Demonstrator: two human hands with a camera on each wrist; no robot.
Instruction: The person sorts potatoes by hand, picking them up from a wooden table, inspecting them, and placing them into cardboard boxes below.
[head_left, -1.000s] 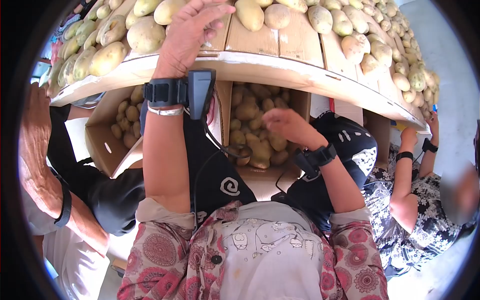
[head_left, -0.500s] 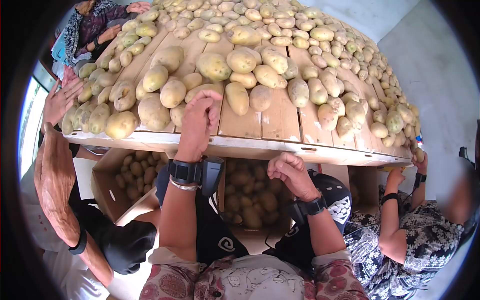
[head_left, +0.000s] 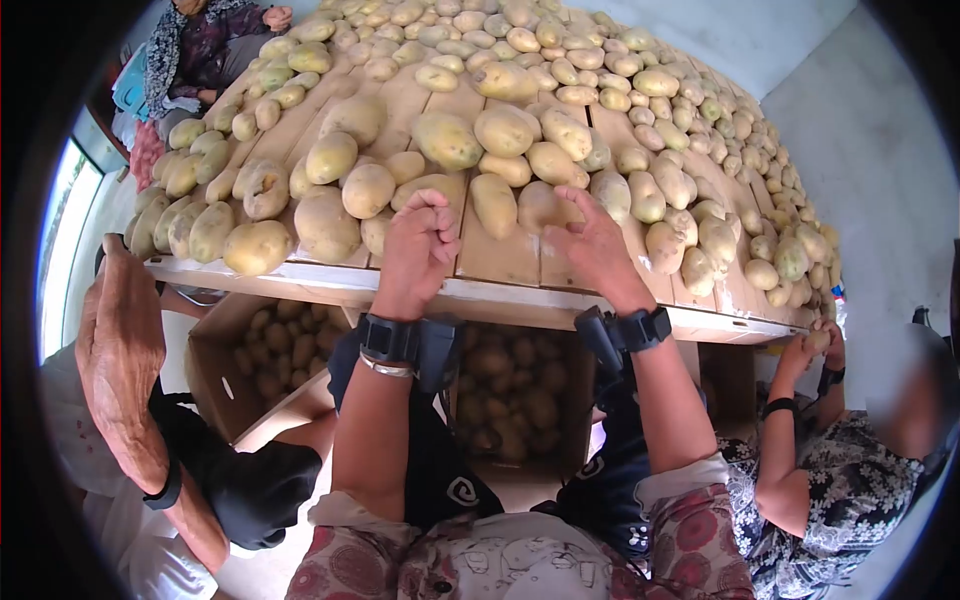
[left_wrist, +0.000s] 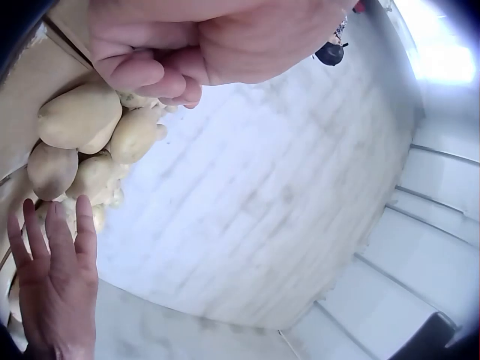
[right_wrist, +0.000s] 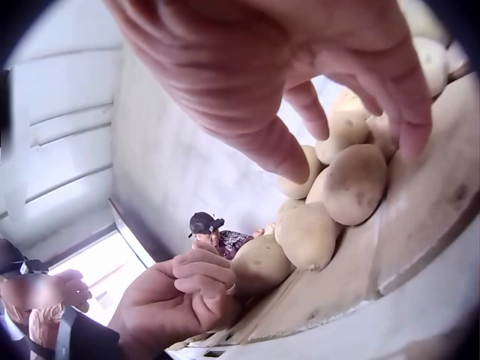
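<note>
My left hand is raised over the table's near edge, its fingers loosely curled with nothing between them; potatoes lie just beyond it. In the left wrist view, this hand shows bent fingertips. My right hand reaches over the boards with thumb and fingers spread, close to a brownish potato beside a longer pale one. From the right wrist, the spread fingers of this hand hang above a round potato; whether they touch it I cannot tell.
Many potatoes cover the wooden table. Below its front edge stand an open cardboard box of potatoes and another at left. People sit at both sides, a forearm near the left; someone sits at the far left corner.
My right hand has risen from over the box below to the tabletop, and its fingers have spread. My left hand, farther over the table earlier, has drawn back near the edge.
</note>
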